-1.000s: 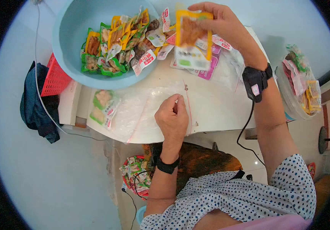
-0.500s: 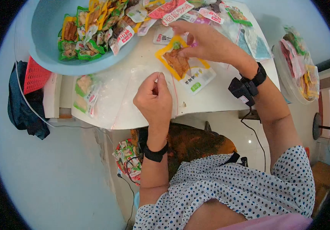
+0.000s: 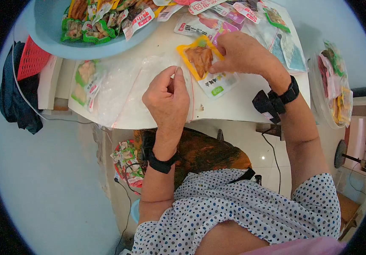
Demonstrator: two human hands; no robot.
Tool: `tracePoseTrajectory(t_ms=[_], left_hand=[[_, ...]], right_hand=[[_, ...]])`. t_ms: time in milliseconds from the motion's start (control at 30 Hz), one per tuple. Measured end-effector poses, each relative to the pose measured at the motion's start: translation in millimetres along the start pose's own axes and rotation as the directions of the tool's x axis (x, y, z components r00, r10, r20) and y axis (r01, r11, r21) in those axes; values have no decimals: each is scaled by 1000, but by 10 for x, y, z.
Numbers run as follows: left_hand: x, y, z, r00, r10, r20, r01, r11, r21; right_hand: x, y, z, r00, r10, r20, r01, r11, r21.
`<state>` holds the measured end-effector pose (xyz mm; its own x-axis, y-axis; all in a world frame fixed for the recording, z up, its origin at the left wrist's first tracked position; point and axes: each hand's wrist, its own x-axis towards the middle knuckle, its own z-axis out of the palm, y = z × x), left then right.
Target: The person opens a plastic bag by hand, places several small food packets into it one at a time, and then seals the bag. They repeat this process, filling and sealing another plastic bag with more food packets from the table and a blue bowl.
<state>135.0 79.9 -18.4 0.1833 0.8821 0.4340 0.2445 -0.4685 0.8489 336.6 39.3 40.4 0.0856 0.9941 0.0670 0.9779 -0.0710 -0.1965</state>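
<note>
My left hand (image 3: 166, 100) is closed in a pinch over the clear plastic bag (image 3: 119, 91), its thumb and forefinger together at the film's edge. The exact grip is hard to see. A yellow-edged snack packet (image 3: 200, 61) with brown food behind its window lies tilted just right of it. My right hand (image 3: 246, 55) grips this packet by its right side, thumb on the front, other fingers partly hidden. Green-and-white packets (image 3: 85, 80) show through the film at the table's left.
A blue basin (image 3: 42, 38) full of snack packets (image 3: 98, 25) stands at the back left. More packets (image 3: 210, 23) lie along the back of the white table (image 3: 229, 108). A red basket (image 3: 32, 57) is at left, a round container (image 3: 327, 93) of packets at right.
The view has shifted, so the table sits higher in the picture. My right hand has closed in on the yellow-edged packet's right side. My left hand keeps its pinch.
</note>
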Motion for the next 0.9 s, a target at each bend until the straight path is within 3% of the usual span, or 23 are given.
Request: tracePoseTrajectory(t_ms=[167, 367, 467, 567, 667, 767, 900], left_hand=[[10, -34, -3, 999, 19, -37, -20, 1000, -16], [-42, -61, 9, 999, 30, -34, -30, 1000, -2], [-43, -55, -3, 1000, 2, -26, -2, 1000, -12], [-36, -68, -13, 1000, -9, -17, 9, 1000, -12], [-44, -55, -18, 998, 36, -52, -36, 999, 9], [-26, -70, -5, 999, 22, -47, -22, 1000, -9], [30, -7, 3, 994, 73, -81, -72, 997, 10]], right_hand=[[144, 12, -74, 986, 42, 162, -69, 984, 167], [117, 103, -20, 999, 26, 19, -30, 952, 305], [168, 308, 38, 987, 78, -144, 8, 855, 519], [143, 249, -88, 964, 53, -261, 92, 853, 514], [128, 207, -166, 983, 12, -181, 89, 837, 540], [81, 105, -155, 963, -105, -247, 184, 927, 326], [6, 129, -126, 978, -161, -134, 190, 952, 238]])
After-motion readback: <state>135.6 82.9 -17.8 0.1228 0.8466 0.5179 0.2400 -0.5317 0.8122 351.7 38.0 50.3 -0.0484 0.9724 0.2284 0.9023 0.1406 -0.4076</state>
